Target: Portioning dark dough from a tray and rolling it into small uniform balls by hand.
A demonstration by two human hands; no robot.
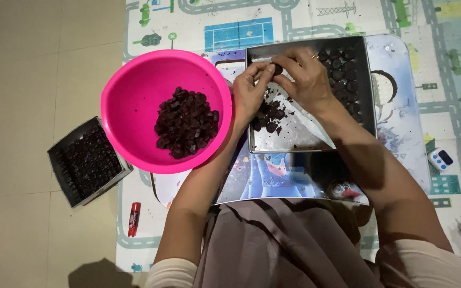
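Pinching dark cookie [277, 69] between left hand [249, 93] and right hand [305, 77], both clamped on it, above metal tray [305, 140]. We are risking crumbs spilling past tray onto mat [401, 133]; pink bowl [134, 96] sitting close beside.

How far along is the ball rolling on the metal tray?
Done: rows of dark balls fill the square metal tray's right side. In hand: left hand and right hand pinch one dark piece. Left: loose lumps on the tray and a heap in the pink plastic bowl.
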